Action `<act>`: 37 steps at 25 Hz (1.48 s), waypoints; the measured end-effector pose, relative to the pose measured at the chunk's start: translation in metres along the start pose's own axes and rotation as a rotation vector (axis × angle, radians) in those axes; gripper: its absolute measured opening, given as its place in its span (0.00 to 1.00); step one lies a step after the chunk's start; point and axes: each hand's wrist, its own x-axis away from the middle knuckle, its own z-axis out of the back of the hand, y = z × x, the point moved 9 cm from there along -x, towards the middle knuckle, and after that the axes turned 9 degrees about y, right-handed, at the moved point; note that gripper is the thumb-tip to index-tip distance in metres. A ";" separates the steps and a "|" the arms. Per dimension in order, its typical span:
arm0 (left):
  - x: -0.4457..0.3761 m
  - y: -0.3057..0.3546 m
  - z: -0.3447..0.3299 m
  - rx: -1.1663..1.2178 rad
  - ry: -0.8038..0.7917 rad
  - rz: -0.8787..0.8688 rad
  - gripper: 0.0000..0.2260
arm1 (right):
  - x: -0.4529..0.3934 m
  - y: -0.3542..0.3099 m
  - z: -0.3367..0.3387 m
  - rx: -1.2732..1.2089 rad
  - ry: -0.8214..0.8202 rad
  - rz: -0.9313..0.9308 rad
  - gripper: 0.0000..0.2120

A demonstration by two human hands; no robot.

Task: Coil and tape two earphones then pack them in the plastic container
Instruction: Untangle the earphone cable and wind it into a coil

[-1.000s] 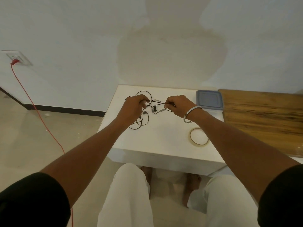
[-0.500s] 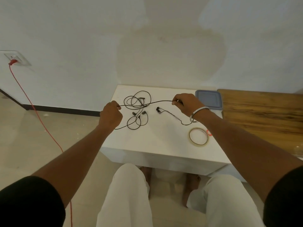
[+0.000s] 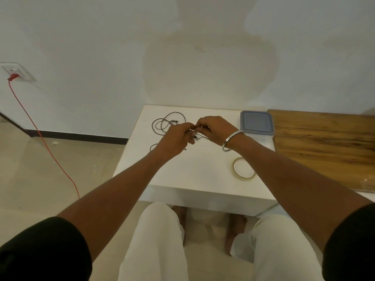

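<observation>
Black earphone cables (image 3: 162,123) lie in loose loops on the white table (image 3: 203,175), toward its far left. My left hand (image 3: 174,139) and my right hand (image 3: 213,127) meet above the middle of the table, and both pinch one black earphone cable between fingertips. An earbud (image 3: 195,137) hangs just under the fingers. The plastic container (image 3: 256,123) with a grey-blue lid stands shut at the table's far right corner. A roll of clear tape (image 3: 243,169) lies flat near the right front, partly under my right forearm.
A wooden board (image 3: 324,145) adjoins the table on the right. A red cord (image 3: 40,136) runs from a wall socket (image 3: 15,73) down across the floor at left. My knees sit under the table's front edge.
My hands, spread wide apart with the cable stretched between them half a second ago, have come back together over the middle of the table.
</observation>
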 end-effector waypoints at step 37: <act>0.006 -0.015 0.000 0.045 0.009 0.176 0.09 | 0.010 0.020 -0.004 -0.015 -0.016 -0.078 0.11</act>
